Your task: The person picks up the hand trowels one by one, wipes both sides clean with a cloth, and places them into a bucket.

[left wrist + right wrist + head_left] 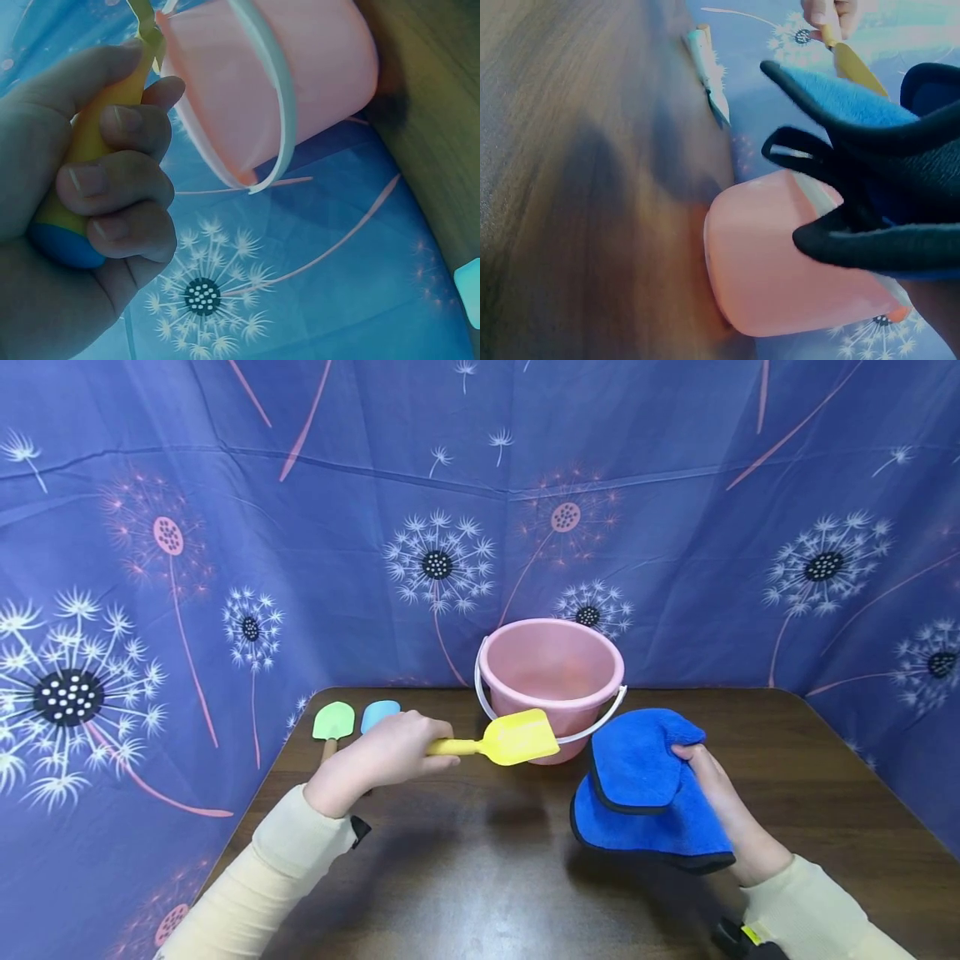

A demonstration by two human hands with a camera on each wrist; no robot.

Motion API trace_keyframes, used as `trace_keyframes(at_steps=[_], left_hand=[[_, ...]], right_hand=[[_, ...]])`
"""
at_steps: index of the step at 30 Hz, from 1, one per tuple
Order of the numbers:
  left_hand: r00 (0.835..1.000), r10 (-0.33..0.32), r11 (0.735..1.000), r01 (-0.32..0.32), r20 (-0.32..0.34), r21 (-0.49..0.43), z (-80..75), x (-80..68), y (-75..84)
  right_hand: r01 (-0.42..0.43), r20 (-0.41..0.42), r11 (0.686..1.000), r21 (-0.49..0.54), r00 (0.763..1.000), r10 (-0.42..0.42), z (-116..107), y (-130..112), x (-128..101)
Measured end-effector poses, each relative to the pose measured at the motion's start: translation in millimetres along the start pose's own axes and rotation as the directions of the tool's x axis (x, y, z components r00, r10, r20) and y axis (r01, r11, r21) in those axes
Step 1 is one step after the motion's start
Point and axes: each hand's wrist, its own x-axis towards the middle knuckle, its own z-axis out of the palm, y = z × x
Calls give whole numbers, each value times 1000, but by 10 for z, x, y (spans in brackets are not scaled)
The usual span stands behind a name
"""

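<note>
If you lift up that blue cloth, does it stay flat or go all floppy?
Probably floppy: the blue cloth already folds and droops over the right hand. It looks soft and fluffy, so likely light and not slippery. It should not roll or break.

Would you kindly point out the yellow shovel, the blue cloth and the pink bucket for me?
yellow shovel point(519, 737), head view, on the flat blade.
blue cloth point(637, 768), head view, on the folded upper layer.
pink bucket point(551, 664), head view, on the inner back wall.
</note>
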Motion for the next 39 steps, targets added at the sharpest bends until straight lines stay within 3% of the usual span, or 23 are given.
trace_keyframes(at_steps=[4, 9, 11, 16, 21, 27, 31, 39], left_hand=[[999, 15, 1000, -15, -37, 8, -56, 48, 7], [998, -21, 1000, 22, -55, 21, -130, 122, 17], [998, -44, 999, 45, -52, 26, -159, 155, 23], [997, -53, 998, 55, -53, 40, -235, 253, 66], [998, -39, 997, 42, -55, 63, -322, 372, 104], [997, -52, 996, 56, -53, 76, -406, 534, 92], [996, -75, 994, 79, -47, 72, -435, 660, 55], [991, -131, 989, 133, -40, 60, -418, 897, -37]], right_hand=[[118, -63, 993, -13, 991, -119, 20, 16, 0], [270, -46, 963, -3, 962, -269, 73, 20, 2], [361, -13, 933, 17, 933, -361, 95, 19, 21], [559, -6, 828, 33, 829, -559, 145, 23, 99], [620, -55, 772, -141, 773, -632, 195, 30, 140], [677, 24, 664, -319, 706, -708, 253, 26, 134], [682, 87, 618, -391, 696, -712, 274, 32, 129], [690, 141, 590, -419, 692, -708, 304, 65, 156]])
